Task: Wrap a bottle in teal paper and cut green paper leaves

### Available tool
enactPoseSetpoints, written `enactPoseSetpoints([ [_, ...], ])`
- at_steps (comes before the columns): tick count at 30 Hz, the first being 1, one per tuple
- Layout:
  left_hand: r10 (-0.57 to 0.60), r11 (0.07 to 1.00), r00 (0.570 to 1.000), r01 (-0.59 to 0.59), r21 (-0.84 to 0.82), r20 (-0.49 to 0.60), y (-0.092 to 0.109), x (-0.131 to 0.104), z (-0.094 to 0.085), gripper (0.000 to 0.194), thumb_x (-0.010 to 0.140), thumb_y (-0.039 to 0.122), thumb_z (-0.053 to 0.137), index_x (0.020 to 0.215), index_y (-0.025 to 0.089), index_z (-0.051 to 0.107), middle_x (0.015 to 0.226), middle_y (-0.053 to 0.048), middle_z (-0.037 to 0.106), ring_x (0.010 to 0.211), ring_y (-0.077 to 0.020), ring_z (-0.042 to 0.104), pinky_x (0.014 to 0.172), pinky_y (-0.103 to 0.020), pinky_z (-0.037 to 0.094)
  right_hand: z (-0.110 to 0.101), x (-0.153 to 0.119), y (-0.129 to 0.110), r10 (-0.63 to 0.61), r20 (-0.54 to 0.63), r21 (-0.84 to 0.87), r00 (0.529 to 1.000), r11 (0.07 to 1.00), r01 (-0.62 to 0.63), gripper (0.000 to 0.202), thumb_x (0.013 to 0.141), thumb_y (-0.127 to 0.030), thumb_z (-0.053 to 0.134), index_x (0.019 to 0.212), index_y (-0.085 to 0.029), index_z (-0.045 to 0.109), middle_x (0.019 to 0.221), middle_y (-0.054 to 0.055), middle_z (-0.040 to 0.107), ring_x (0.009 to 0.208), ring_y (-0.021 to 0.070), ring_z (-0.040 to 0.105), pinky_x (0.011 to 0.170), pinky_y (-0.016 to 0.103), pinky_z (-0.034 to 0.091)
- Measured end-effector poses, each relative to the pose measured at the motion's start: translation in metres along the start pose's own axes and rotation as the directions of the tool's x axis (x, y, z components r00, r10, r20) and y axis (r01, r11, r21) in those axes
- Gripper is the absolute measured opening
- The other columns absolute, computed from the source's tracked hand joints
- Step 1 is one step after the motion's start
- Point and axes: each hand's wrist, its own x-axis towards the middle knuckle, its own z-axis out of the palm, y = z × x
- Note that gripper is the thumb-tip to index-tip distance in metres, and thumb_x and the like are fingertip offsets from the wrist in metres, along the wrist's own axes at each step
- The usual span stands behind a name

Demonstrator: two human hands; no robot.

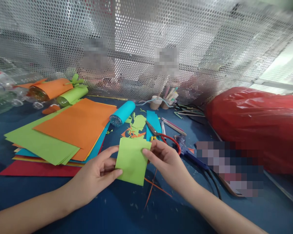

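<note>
A small light-green paper rectangle (132, 161) is held up between both hands above the blue table (127, 211). My left hand (97, 177) pinches its left edge with thumb on top and fingers beneath. My right hand (167, 162) grips its right edge near the upper corner. Just behind the paper lie red-handled scissors (164, 136) and a scatter of green and orange paper scraps (134, 128).
A stack of coloured sheets (63, 136), orange and green on top, lies at left. Paper-wrapped bottles (61, 91) and a teal-wrapped bottle (122, 113) lie behind. Small cups of sticks (162, 100) stand at the mesh wall. A red plastic bag (256, 123) fills the right.
</note>
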Motion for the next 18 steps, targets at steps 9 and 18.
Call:
enactPoseSetpoints([
  [9,-0.023,0.999,1.0,0.024,0.027,-0.009,0.003,-0.0025,0.0001,0.057,0.084,0.029,0.064,0.134,0.021,0.038,0.106,-0.006,0.075,0.107,-0.0242,0.066,0.094,-0.037,0.05,0.0024,-0.0024,-0.0061,-0.03,-0.02,-0.063,0.999,0.998,0.028,0.02,0.085,-0.037,0.059,0.076,-0.02,0.052,0.07,-0.002,0.054,0.066,0.0133,0.051,0.062,0.026,0.044],
  [18,-0.089,0.996,0.996,0.089,0.001,0.023,0.0041,0.0011,-0.0007,0.064,0.083,0.03,0.067,0.137,0.017,0.037,0.115,-0.011,0.071,0.109,-0.0252,0.064,0.097,-0.038,0.048,0.0009,-0.0017,-0.0037,-0.063,-0.046,-0.107,0.997,0.993,0.058,0.024,0.084,-0.04,0.06,0.073,-0.022,0.05,0.066,-0.003,0.05,0.062,0.0134,0.049,0.058,0.027,0.043],
])
